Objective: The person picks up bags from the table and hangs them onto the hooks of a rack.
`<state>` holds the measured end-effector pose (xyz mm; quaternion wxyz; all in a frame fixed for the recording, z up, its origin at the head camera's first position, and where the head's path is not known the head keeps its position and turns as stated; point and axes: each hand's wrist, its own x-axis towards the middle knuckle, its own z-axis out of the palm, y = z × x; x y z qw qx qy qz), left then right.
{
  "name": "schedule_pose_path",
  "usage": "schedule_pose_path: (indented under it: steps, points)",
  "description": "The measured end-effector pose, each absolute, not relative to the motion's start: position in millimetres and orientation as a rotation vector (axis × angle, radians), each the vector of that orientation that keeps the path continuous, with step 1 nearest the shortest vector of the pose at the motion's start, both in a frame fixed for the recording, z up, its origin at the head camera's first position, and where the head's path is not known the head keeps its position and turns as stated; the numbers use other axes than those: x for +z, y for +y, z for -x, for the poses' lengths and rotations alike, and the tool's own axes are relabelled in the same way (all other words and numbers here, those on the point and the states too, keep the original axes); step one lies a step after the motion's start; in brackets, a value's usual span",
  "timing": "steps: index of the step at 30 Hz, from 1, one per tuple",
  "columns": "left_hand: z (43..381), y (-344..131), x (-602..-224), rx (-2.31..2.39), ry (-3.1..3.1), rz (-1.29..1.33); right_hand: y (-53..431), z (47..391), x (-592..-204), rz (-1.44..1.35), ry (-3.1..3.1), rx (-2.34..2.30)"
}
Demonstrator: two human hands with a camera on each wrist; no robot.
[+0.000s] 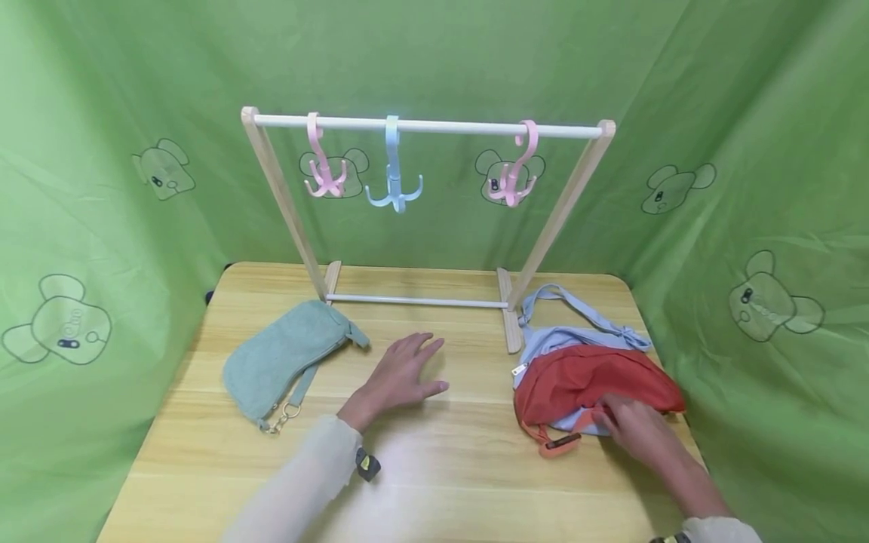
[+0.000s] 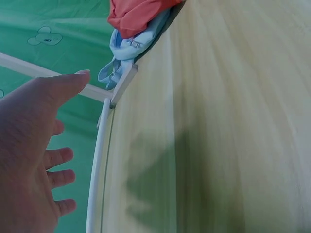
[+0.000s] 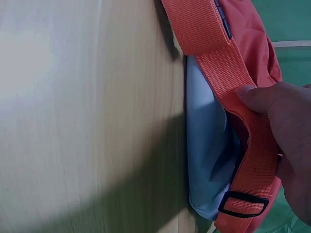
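A red waist bag point(image 1: 597, 373) lies on top of a light blue bag point(image 1: 560, 338) at the right of the table. My right hand point(image 1: 641, 430) pinches the red bag's orange webbing strap point(image 3: 223, 73) between thumb and fingers; the fingertips behind it are partly hidden. On that strap sits a black slider buckle point(image 3: 248, 196). Over the middle of the table my left hand point(image 1: 400, 373) is held with its fingers spread and nothing in it. To its left lies a sage green handbag point(image 1: 288, 354) with a short strap and a metal ring.
A wooden rack point(image 1: 557, 215) with a white top rail point(image 1: 434, 126) stands at the back. From the rail hang a pink hook point(image 1: 326, 177) on the left, a blue hook point(image 1: 394, 173) and another pink hook point(image 1: 512, 177) on the right. Green cloth point(image 1: 434, 45) surrounds the table.
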<state>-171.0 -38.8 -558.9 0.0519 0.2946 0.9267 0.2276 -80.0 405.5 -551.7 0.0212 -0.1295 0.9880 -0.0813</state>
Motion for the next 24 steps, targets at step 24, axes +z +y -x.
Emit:
schedule_pose_path:
  steps: [24]
  points:
    - [165.6,-9.1,-563.2,0.739,2.768,-0.929,392.2,87.9,-548.7,0.356,3.130,-0.401]
